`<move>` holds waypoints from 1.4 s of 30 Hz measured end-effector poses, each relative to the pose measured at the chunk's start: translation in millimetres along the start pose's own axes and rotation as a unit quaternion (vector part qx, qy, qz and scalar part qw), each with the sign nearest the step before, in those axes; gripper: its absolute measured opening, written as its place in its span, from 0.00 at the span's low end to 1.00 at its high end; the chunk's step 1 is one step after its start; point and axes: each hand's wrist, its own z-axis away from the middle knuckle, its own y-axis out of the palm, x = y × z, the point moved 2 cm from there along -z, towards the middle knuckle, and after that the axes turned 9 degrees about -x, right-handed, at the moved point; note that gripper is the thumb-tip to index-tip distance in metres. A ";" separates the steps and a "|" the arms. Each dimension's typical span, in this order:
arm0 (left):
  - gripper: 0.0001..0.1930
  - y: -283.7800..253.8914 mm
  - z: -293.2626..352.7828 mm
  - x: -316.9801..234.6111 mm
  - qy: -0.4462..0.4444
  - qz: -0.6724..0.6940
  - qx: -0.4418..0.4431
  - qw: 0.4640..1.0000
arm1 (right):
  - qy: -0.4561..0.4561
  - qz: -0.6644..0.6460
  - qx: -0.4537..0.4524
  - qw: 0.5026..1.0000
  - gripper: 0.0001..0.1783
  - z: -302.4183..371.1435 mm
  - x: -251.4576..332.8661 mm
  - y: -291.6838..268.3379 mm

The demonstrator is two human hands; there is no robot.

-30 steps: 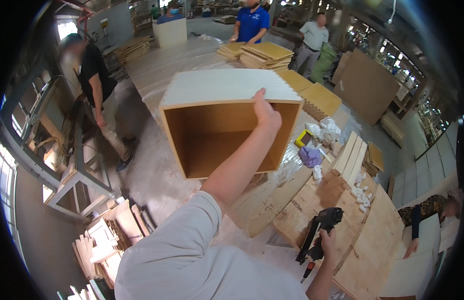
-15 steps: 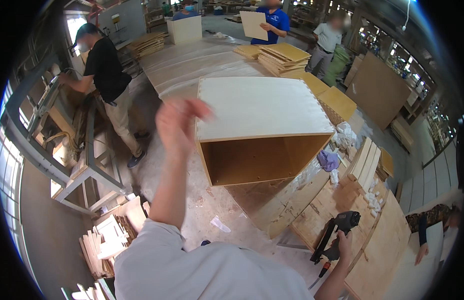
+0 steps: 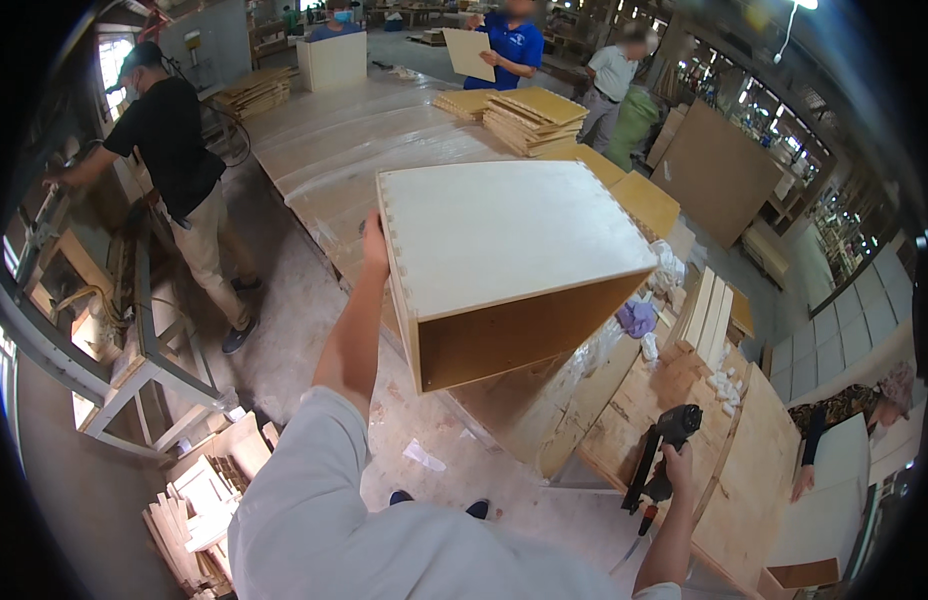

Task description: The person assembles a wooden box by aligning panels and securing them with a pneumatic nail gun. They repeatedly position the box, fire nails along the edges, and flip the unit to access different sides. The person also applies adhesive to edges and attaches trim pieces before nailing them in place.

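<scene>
A wooden box (image 3: 509,225) with a pale top and finger-jointed edges rests on the worktable, its open side toward me. My left hand (image 3: 375,247) is against the box's left side; its fingers are partly hidden there. Low on the right, my right hand (image 3: 678,468) grips the handle of a black pneumatic nail gun (image 3: 674,428). An air hose (image 3: 634,545) runs down from the tool. The nail gun is apart from the box, over the plywood bench (image 3: 624,415).
Stacked panels (image 3: 534,120) lie beyond the box. Wood strips (image 3: 699,315) and a purple cloth (image 3: 636,318) sit at right. One person (image 3: 179,150) stands at a left-hand frame, another (image 3: 509,50) holds a panel behind. Wood offcuts (image 3: 209,495) are piled lower left.
My left hand has come down from above the box's left edge to its left side. The box has turned, its near left corner closer to me. The right hand keeps the nail gun.
</scene>
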 end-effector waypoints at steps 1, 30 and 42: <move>0.27 -9.2 18.8 -3.2 0.015 -0.005 -0.041 0.999 | -0.003 0.003 0.001 1.000 0.14 -2.9 0.7 -0.1; 0.13 -49.0 328.1 -20.3 0.446 -0.439 0.214 0.750 | -0.125 -0.028 0.127 0.984 0.19 126.7 276.8 -107.5; 0.12 -49.2 329.1 -14.4 0.430 -0.424 0.215 0.768 | -0.093 0.061 0.186 0.976 0.21 129.1 351.0 -66.6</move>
